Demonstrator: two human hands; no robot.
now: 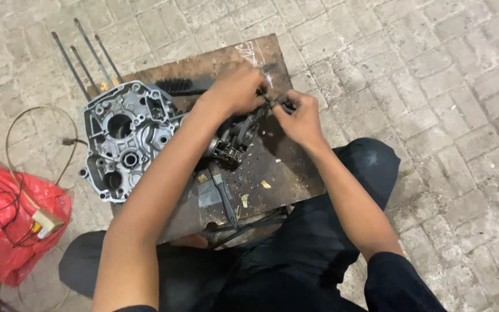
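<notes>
On a stained wooden board lies a dark, greasy engine part. My left hand is closed over its far end. My right hand pinches a small dark piece right beside the left fingers. The two hands meet above the board's far right area, so what is between the fingers is mostly hidden. A silver engine crankcase half lies at the left of the board, beside my left forearm.
Several long thin metal rods lie beyond the crankcase. A scraper-like tool and small chips lie on the board near me. A red plastic bag with wires and a cable loop sits at the left on brick paving.
</notes>
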